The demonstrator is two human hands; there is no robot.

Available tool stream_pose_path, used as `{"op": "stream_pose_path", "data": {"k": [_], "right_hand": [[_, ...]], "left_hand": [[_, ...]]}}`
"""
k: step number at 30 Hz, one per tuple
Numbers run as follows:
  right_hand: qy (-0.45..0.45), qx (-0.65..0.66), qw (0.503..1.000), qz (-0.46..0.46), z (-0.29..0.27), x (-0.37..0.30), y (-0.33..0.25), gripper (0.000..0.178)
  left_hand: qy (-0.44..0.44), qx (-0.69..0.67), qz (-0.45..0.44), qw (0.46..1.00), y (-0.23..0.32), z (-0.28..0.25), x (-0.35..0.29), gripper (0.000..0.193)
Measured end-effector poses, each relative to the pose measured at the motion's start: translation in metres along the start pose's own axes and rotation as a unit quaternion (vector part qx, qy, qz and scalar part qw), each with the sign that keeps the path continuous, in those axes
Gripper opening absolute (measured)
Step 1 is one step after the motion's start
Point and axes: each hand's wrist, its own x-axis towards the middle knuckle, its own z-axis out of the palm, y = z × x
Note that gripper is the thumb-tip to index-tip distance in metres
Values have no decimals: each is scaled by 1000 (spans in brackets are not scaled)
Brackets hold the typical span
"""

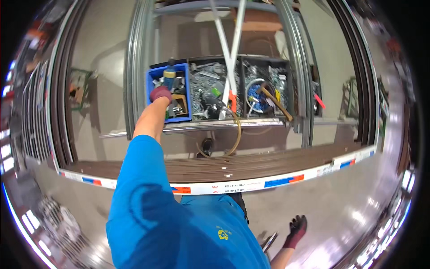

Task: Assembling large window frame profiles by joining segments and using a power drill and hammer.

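Nearest us hangs our blue sleeve (148,188), left arm stretched out; our left hand (160,93), gloved, is closed around a blue tube (169,74) over the blue bin (152,74). Our right hand (296,229) hangs low with fingers spread, holding nothing, above glossy grey floor (340,210). Brown frame rails (251,163) cross before us; beyond them grey trays (202,83) hold hardware and a hammer (274,100).

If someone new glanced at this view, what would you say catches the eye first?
Most striking is the person's left hand, in a dark red glove, stretched forward into a blue bin of tools, beside a blue and yellow bottle standing in it. To its right sit dark trays of metal fasteners, with a wooden-handled hammer lying across one. The right hand, gloved too, hangs open and empty near the floor at lower right.
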Motion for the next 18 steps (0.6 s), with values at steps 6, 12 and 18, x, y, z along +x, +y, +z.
{"op": "stream_pose_path", "data": {"k": [6,12,18], "right_hand": [[-33,-95,947,306,61,-236,198,37],[-255,-241,930,107,63,-314,305,44],[-116,-114,926,342,-32,-382,389,45]], "left_hand": [[-61,75,114,989,-3,6,49,78],[47,-85,267,959,-79,6,133,91],[51,-47,429,901,-24,-99,-25,56]]}}
